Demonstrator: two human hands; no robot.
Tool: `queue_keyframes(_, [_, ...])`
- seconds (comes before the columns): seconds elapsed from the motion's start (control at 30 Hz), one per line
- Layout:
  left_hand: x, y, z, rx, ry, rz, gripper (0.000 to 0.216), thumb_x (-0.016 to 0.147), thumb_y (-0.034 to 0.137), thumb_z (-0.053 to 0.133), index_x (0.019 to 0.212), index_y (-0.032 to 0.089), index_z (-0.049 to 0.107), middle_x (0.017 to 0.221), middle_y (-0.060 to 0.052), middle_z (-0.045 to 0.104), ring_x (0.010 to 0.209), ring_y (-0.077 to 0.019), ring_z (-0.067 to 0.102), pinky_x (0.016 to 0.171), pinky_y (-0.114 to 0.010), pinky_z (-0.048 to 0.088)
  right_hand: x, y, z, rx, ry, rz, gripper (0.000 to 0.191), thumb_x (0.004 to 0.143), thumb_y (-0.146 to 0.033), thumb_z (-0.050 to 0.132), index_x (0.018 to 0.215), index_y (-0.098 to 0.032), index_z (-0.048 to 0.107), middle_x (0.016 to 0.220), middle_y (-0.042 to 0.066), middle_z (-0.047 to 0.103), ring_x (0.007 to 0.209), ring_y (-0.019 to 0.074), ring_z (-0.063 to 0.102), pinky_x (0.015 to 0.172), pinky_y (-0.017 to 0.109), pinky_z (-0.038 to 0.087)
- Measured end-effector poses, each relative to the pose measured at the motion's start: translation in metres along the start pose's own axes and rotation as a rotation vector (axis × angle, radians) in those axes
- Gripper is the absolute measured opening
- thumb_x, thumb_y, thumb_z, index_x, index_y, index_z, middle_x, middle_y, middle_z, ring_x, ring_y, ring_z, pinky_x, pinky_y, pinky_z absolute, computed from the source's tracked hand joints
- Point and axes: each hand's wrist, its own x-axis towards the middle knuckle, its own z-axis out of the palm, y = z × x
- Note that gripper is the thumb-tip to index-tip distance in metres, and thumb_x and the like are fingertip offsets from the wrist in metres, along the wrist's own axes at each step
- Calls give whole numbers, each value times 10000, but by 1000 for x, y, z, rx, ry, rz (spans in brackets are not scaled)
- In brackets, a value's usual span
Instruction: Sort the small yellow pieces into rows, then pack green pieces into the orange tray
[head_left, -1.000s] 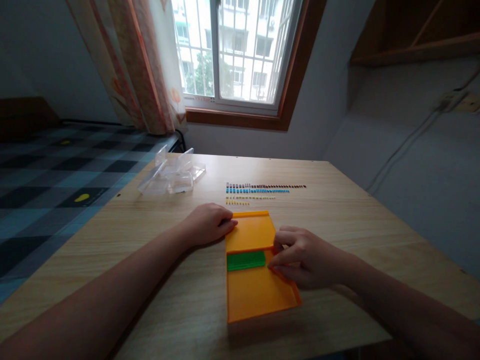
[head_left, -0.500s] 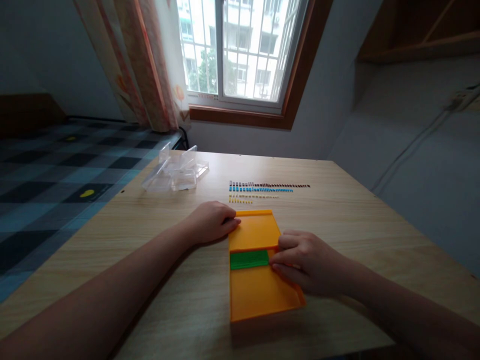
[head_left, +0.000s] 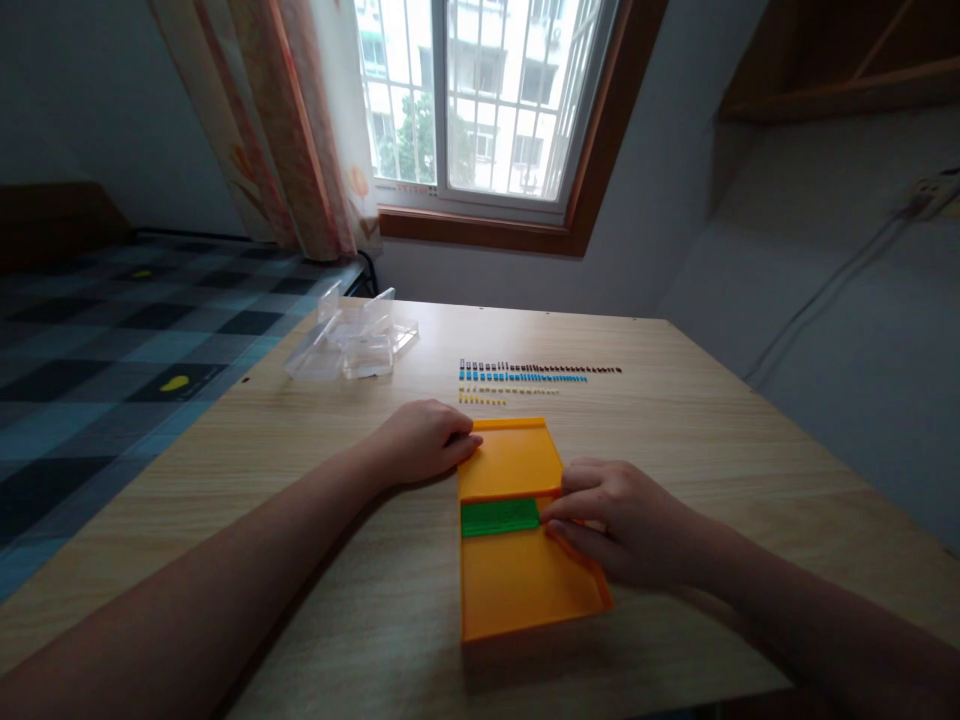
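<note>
An orange plastic tray (head_left: 532, 590) with low walls lies lengthwise in front of me, its far part raised like a step or lid. Across its middle, against that step, lies a flat green plastic strip (head_left: 499, 517). My left hand (head_left: 426, 440) is closed at the tray's far left corner, thumb and fingers gripping the edge. My right hand (head_left: 611, 515) reaches over the tray's right wall. Its thumb and index finger pinch the right end of the green strip, while the other fingers rest by the wall of the raised part.
Beyond the tray, rows of tiny brown, blue and yellow pieces (head_left: 525, 378) line the wooden table (head_left: 360, 610). Clear plastic boxes (head_left: 352, 345) with raised lids stand at the back left. A checkered bed (head_left: 172, 330) adjoins the table's left side, and a window (head_left: 487, 110) is behind.
</note>
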Motion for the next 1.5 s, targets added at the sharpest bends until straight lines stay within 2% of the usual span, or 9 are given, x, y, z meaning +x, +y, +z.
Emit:
queue_keyframes(0.33, [0,-1,1,14,-3,7,380,947,387,503,649,187,627,671,-53,666,619,-173,557,581,-285,328,0,0,1,2,-81,-62,254,989,-270,529,873,-204,745,794,31,633,706,133,542,643,276,390])
queue_keyframes(0.77, [0,-1,1,11,0,13,385,951,392,496,654,186,628,675,-54,669,620,-174,562,576,-290,313,0,1,2,21,-85,-66,230,987,-270,539,895,-200,738,813,33,645,709,129,549,646,270,394])
queue_keyframes(0.9, [0,-1,1,-12,13,9,383,943,385,511,634,183,614,660,-54,660,615,-169,557,582,-291,323,1,2,1,26,-19,-91,222,982,-257,539,878,-199,727,783,34,636,712,141,548,653,281,403])
queue_keyframes(1.07, [0,-1,0,-29,21,16,385,943,373,514,623,179,607,641,-48,644,589,-159,542,577,-286,331,4,8,-4,46,178,-147,226,977,-231,533,869,-183,725,729,39,617,689,146,538,628,280,400])
queue_keyframes(1.13, [0,-2,0,-30,27,20,388,948,376,506,630,179,611,644,-48,644,588,-157,538,578,-284,333,4,14,-5,62,236,-95,235,975,-242,542,853,-174,731,695,34,605,661,142,536,604,273,393])
queue_keyframes(1.23, [0,-3,0,-36,47,15,394,950,372,498,619,181,593,627,-40,627,586,-151,526,574,-277,324,6,25,-5,84,298,70,229,959,-251,567,848,-162,746,675,28,605,618,132,526,574,266,381])
queue_keyframes(1.33, [-1,-3,-2,-48,142,-9,420,961,366,469,591,182,545,594,-26,593,557,-136,489,565,-275,306,9,37,-2,101,340,220,255,954,-271,570,814,-159,750,680,34,634,627,136,541,577,267,390])
queue_keyframes(1.43, [-2,-3,-3,-31,241,-51,434,978,378,436,604,183,539,603,-26,592,567,-136,490,572,-280,305,13,46,3,134,357,298,233,941,-306,578,922,-168,764,762,49,703,661,146,578,591,267,420])
queue_keyframes(1.5, [-2,-4,-4,-7,245,-87,415,972,386,448,627,184,557,623,-31,608,586,-143,507,577,-281,309,15,49,7,150,363,334,251,926,-319,586,1039,-175,758,816,53,725,671,146,590,599,265,439])
